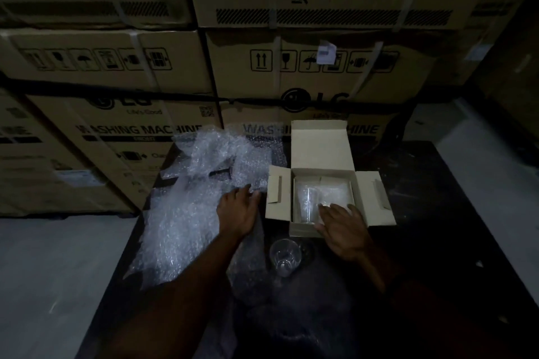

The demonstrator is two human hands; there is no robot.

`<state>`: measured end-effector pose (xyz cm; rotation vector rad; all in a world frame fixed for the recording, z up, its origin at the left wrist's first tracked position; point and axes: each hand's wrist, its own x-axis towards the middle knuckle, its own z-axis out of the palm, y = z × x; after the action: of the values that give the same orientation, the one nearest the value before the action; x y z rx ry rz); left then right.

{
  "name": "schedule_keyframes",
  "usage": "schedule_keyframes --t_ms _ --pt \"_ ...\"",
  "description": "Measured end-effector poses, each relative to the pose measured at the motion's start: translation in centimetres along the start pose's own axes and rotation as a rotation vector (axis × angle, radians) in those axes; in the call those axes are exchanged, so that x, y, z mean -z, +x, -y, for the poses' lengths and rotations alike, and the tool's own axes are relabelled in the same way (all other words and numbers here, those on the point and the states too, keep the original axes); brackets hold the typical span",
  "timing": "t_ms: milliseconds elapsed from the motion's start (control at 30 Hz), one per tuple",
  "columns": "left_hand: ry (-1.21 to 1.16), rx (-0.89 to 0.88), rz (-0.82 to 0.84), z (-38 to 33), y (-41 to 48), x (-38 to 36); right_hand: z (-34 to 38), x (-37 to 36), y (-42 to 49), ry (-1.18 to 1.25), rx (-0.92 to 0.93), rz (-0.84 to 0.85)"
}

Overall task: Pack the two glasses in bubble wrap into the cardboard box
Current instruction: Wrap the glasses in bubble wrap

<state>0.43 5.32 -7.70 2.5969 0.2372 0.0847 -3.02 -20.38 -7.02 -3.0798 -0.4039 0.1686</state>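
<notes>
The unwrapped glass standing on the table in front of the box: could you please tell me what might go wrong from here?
1. The unwrapped glass stands close to the right hand and its arm, so a careless sweep could knock it over.
2. The bubble wrap under the left hand reaches close to that glass; dragging the sheet might tip it.
3. The scene is dim, and clear glass is easy to miss.

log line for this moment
wrapped glass in cardboard box; bare clear glass on table; left hand on bubble wrap; right hand over box
</notes>
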Motion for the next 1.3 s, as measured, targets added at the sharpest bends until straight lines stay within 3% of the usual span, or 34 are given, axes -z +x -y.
schedule_keyframes --t_ms 100,233,367,500,567,633,767,900,1033,1200,1300 --pt "0.163 0.121 0.227 -0.4 3.1 -0.9 -0.1 -0.2 0.2 0.021 -0.015 0.010" --pt "0.274 0.208 0.396 -1.0 5.2 -1.8 -0.5 -0.9 0.1 -0.011 -0.034 0.049" --pt "0.367 0.127 0.303 -0.6 5.9 -2.4 -0.6 -0.8 0.3 -0.036 0.006 0.041" --pt "0.292 0.074 0.123 -0.5 6.8 -2.3 -0.7 -0.9 0.5 -0.044 0.020 0.022" --pt "0.164 -0.012 -0.022 -0.4 7.3 -1.9 -0.7 -0.9 0.5 -0.034 0.011 0.020" --pt "-0.187 -0.050 -0.124 -1.0 7.5 -1.1 -0.6 -0.7 0.6 -0.045 0.007 0.012" --pt "-0.720 0.085 -0.296 -3.3 7.4 2.4 -0.7 -0.2 0.8 -0.019 0.018 0.129" --pt "-1.038 0.097 -0.262 -6.1 6.7 6.9 -0.4 0.5 0.5 -0.005 -0.010 0.160" --pt "-1.184 0.062 0.003 -7.6 4.9 11.1 -0.5 1.5 0.1 0.289 -0.076 0.183" --pt "-1.236 -0.053 0.213 -8.2 2.8 13.5 -1.5 4.9 1.1 1.244 -0.275 0.045" --pt "-1.278 -0.055 0.220 -9.2 1.6 13.2 -1.2 7.5 2.2 1.495 -0.233 0.039"
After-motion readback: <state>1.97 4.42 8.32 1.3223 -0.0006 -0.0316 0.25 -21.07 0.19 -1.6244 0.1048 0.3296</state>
